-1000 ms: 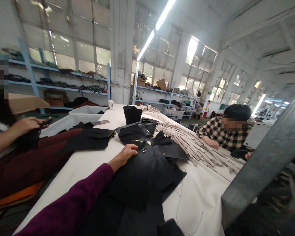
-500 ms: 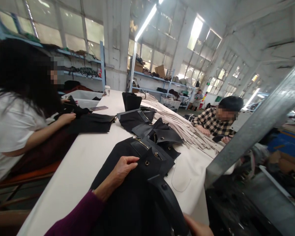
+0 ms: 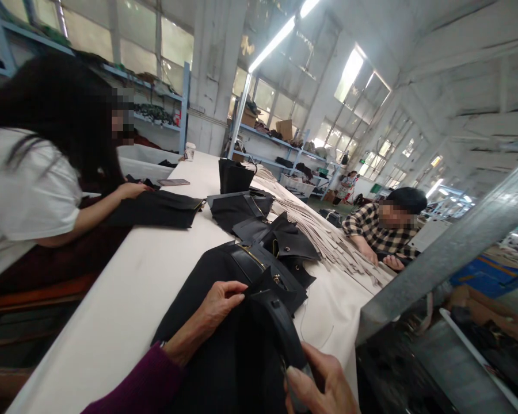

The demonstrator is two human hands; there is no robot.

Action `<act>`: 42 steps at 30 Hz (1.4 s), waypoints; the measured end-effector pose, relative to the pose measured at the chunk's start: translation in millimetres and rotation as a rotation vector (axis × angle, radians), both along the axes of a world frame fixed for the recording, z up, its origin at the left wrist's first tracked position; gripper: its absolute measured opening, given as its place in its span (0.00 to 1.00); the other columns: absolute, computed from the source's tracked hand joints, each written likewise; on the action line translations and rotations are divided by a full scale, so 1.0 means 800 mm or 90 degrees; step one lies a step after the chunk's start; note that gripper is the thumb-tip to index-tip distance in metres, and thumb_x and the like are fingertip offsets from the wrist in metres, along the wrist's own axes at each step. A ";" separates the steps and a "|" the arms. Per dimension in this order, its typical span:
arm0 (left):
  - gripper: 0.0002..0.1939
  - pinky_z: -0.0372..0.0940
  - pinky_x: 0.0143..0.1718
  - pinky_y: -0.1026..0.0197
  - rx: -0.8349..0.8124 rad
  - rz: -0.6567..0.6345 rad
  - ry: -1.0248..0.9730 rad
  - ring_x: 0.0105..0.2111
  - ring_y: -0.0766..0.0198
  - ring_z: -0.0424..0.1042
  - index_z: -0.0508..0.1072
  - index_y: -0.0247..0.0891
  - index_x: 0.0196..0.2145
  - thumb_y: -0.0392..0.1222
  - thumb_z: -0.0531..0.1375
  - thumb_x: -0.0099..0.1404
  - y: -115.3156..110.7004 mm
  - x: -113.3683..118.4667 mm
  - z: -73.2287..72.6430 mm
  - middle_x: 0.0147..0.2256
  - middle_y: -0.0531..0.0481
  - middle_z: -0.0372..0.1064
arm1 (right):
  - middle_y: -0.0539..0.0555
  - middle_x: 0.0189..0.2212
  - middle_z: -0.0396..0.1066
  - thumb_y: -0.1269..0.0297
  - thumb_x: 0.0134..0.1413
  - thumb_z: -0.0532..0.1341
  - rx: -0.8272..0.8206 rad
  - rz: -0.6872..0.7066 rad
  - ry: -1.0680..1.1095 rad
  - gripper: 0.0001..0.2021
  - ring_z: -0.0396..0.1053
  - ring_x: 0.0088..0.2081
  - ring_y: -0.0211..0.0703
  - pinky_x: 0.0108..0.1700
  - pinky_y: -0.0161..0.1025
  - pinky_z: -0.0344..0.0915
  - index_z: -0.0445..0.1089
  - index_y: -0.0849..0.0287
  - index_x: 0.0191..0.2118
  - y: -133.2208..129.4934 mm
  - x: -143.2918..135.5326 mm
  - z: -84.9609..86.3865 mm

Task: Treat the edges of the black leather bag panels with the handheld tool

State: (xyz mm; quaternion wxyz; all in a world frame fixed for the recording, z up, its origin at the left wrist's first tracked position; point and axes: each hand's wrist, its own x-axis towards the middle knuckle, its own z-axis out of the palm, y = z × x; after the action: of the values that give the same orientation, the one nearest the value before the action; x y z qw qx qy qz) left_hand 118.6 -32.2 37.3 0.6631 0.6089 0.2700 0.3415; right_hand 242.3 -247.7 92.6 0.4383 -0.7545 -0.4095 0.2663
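A black bag (image 3: 190,282) with a gold zipper lies on the table in front of me. My left hand (image 3: 220,302) pinches the edge of a black panel (image 3: 265,282) on the bag between thumb and fingertips. At the lower right, my right hand (image 3: 323,382) is closed on a curved black bag handle (image 3: 278,322), whose far end reaches up to the panel near my left fingertips. Something thin and shiny shows by my right thumb; I cannot make it out. Beyond the bag sit more black bag pieces (image 3: 297,244) with metal rings.
Long pale strips (image 3: 328,244) cover the table's (image 3: 125,299) right side. A person in white (image 3: 30,190) sits at left with black cloth; another in a checked shirt (image 3: 373,230) works at right. A slanted metal post (image 3: 418,270) stands near my right. A phone (image 3: 173,182) lies farther back.
My right hand has come up into view with the handle, bringing its end to the panel and covering the panel's metal ring. My left hand keeps its pinch.
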 end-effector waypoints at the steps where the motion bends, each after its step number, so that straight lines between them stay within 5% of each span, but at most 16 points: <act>1: 0.17 0.62 0.33 0.62 -0.003 -0.007 -0.004 0.31 0.59 0.70 0.77 0.33 0.34 0.46 0.64 0.47 0.000 0.000 0.000 0.30 0.47 0.74 | 0.56 0.28 0.72 0.45 0.47 0.61 0.010 0.017 -0.004 0.29 0.71 0.32 0.46 0.33 0.34 0.68 0.67 0.66 0.47 0.006 0.002 0.003; 7: 0.15 0.63 0.35 0.62 -0.075 -0.070 -0.068 0.30 0.60 0.71 0.77 0.34 0.34 0.45 0.64 0.49 0.001 -0.002 -0.001 0.29 0.48 0.74 | 0.45 0.13 0.62 0.47 0.56 0.55 0.025 0.162 0.093 0.19 0.60 0.14 0.33 0.17 0.28 0.58 0.62 0.62 0.32 0.025 0.014 0.031; 12: 0.15 0.64 0.35 0.62 -0.112 -0.039 -0.072 0.30 0.60 0.71 0.77 0.33 0.33 0.43 0.65 0.46 0.000 -0.002 0.001 0.29 0.48 0.75 | 0.46 0.14 0.62 0.46 0.55 0.55 0.014 0.104 0.053 0.20 0.60 0.15 0.34 0.17 0.28 0.58 0.65 0.62 0.32 0.000 0.027 0.044; 17: 0.15 0.64 0.36 0.61 -0.112 -0.049 -0.080 0.31 0.60 0.71 0.77 0.33 0.34 0.42 0.65 0.47 0.002 -0.001 -0.002 0.30 0.47 0.75 | 0.53 0.24 0.69 0.44 0.48 0.61 0.014 -0.024 -0.020 0.24 0.68 0.26 0.42 0.26 0.32 0.65 0.68 0.61 0.42 -0.019 0.028 0.018; 21: 0.15 0.63 0.37 0.63 -0.109 -0.060 -0.095 0.31 0.62 0.71 0.77 0.33 0.34 0.42 0.65 0.48 0.005 -0.001 -0.009 0.30 0.48 0.75 | 0.49 0.19 0.65 0.43 0.50 0.58 -0.027 0.076 0.042 0.22 0.65 0.21 0.39 0.23 0.32 0.63 0.68 0.60 0.37 -0.001 0.015 0.006; 25: 0.14 0.63 0.36 0.63 -0.107 -0.064 -0.095 0.31 0.63 0.71 0.77 0.34 0.34 0.42 0.65 0.48 0.005 -0.001 -0.011 0.30 0.48 0.75 | 0.46 0.14 0.62 0.45 0.54 0.56 -0.004 0.145 0.107 0.21 0.60 0.15 0.35 0.18 0.29 0.58 0.65 0.62 0.35 0.019 0.010 0.027; 30: 0.16 0.63 0.35 0.63 -0.091 -0.073 -0.080 0.31 0.61 0.71 0.76 0.32 0.35 0.43 0.64 0.49 0.002 -0.001 -0.005 0.30 0.48 0.74 | 0.47 0.14 0.64 0.48 0.58 0.54 0.037 0.160 0.046 0.19 0.60 0.15 0.33 0.17 0.28 0.57 0.64 0.63 0.32 0.026 0.024 0.049; 37: 0.15 0.61 0.34 0.63 -0.043 -0.048 -0.048 0.31 0.62 0.69 0.76 0.31 0.36 0.42 0.62 0.51 0.001 -0.004 -0.004 0.31 0.47 0.74 | 0.48 0.14 0.65 0.48 0.57 0.56 0.063 0.193 0.083 0.19 0.62 0.15 0.34 0.17 0.29 0.60 0.63 0.62 0.31 0.049 0.026 0.042; 42: 0.15 0.60 0.33 0.64 -0.056 -0.044 -0.045 0.30 0.63 0.69 0.76 0.31 0.35 0.42 0.63 0.51 -0.001 -0.005 -0.002 0.30 0.48 0.73 | 0.47 0.14 0.65 0.48 0.57 0.57 0.089 0.140 0.086 0.19 0.62 0.15 0.34 0.17 0.28 0.59 0.63 0.63 0.30 0.069 0.040 0.048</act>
State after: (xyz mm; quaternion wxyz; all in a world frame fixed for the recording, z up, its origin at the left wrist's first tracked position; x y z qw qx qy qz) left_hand 114.9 -33.1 35.7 0.7098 0.5758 0.2396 0.3276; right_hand 274.1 -192.4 130.6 0.4846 -0.6533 -0.4765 0.3336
